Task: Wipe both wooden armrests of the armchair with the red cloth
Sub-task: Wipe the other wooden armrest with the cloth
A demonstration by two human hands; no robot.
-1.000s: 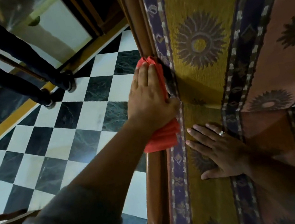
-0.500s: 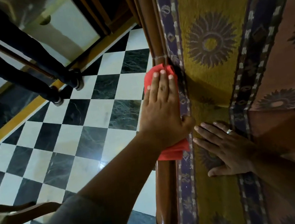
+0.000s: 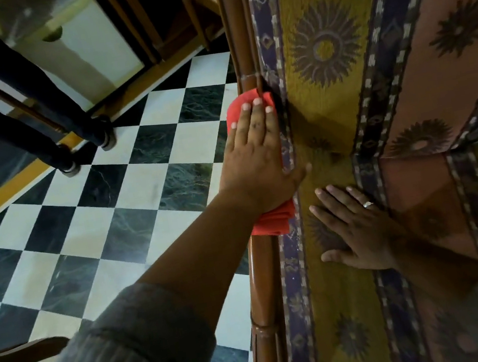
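Observation:
A brown wooden armrest [image 3: 261, 276] runs from the bottom to the top of the view, along the left side of the armchair's patterned cushion [image 3: 318, 77]. My left hand [image 3: 256, 158] lies flat on the red cloth [image 3: 272, 224] and presses it onto the rail; red shows past my fingertips and below my wrist. My right hand [image 3: 358, 230] rests flat, fingers spread, on the yellow seat fabric just right of the rail; it holds nothing and wears a ring. The second armrest is out of view.
A black-and-white checkered floor [image 3: 80, 228] lies left of the chair. Dark furniture legs [image 3: 68, 160] stand on it at the upper left. A wooden chair part [image 3: 13, 357] juts in at the lower left. More wooden furniture [image 3: 188, 8] stands behind the armrest's far end.
My left hand with the red cloth has slid a little farther up the armrest. The right hand has stayed flat on the seat.

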